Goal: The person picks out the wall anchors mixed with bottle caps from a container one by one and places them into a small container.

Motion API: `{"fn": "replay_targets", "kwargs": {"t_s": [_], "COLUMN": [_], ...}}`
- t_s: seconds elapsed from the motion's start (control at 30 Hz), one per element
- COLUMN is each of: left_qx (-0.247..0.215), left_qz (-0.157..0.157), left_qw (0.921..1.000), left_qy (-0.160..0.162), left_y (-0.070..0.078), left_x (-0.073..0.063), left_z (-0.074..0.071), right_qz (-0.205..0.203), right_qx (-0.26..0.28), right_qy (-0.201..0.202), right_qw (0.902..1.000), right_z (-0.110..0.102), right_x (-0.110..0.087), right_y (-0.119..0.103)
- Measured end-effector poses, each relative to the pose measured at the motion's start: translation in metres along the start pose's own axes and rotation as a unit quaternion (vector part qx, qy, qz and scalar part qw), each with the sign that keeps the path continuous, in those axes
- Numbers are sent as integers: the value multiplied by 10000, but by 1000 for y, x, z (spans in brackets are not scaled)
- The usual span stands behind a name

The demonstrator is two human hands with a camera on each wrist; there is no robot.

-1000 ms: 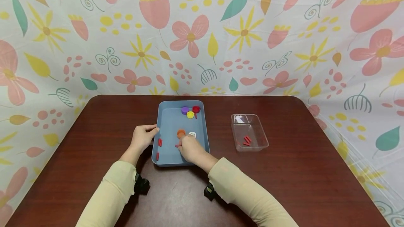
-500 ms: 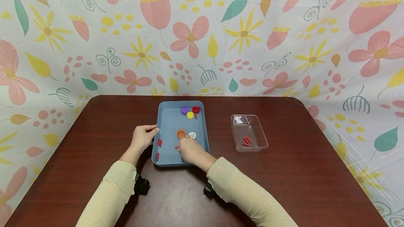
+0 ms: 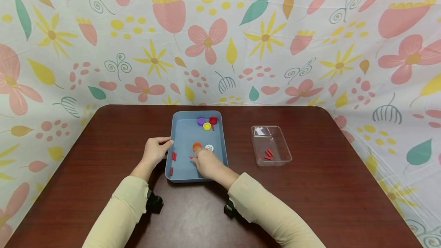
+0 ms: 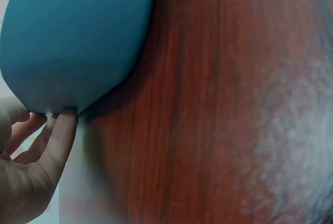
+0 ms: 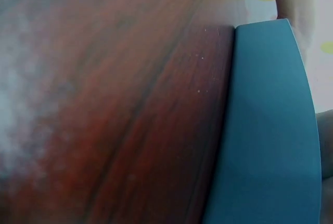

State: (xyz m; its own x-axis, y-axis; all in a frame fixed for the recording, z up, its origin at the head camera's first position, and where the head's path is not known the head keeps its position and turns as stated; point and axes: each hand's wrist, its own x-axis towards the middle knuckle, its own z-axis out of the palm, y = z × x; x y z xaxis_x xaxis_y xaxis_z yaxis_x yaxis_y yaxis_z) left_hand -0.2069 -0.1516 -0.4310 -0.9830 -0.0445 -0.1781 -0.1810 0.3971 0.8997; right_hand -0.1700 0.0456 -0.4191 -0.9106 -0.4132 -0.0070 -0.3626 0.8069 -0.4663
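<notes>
A blue-grey tray (image 3: 184, 133) lies on the table. My left hand (image 3: 155, 150) pinches its left rim; the left wrist view shows thumb and fingertips meeting the tray edge. Inside, my right hand (image 3: 208, 163) pinches a short red stick (image 3: 191, 157), its end poking out on the left. The index finger reaches the orange cap (image 3: 196, 146), and a white printed cap (image 3: 209, 147) lies just right of it. At the far right corner are a purple cap (image 3: 201, 121), a yellow cap (image 3: 206, 126) and a red cap (image 3: 213, 120). The right fingers' undersides are hidden.
Red sticks (image 3: 173, 156) lie along the tray's left side, with another red stick (image 3: 171, 171) nearer me. One thin red stick (image 3: 213, 127) rests below the red cap. A clear plastic box (image 3: 272, 144) with red sticks stands to the right.
The red stick's end at my right fingers has shifted slightly away from me and to the left. My left hand stays on the rim, and the caps keep their places.
</notes>
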Motion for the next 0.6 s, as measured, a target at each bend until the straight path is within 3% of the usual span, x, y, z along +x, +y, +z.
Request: {"fn": "replay_targets", "kwargs": {"t_s": [0.17,0.43,0.6], "left_qx": [-25,27,69], "left_qz": [-12,-57,-92], "left_qw": [10000,10000,9999], "left_qy": [18,26,38], "left_y": [0,2,2], "left_x": [0,-1,-1], "left_z": [0,0,1], "right_qz": [-49,-310,-114], "right_qx": [539,658,1079], "right_qy": [205,670,548], "right_qw": [9983,9951,9926], "right_z": [-1,-3,-6], "right_x": [-1,-3,-6], "right_y": [0,2,2]}}
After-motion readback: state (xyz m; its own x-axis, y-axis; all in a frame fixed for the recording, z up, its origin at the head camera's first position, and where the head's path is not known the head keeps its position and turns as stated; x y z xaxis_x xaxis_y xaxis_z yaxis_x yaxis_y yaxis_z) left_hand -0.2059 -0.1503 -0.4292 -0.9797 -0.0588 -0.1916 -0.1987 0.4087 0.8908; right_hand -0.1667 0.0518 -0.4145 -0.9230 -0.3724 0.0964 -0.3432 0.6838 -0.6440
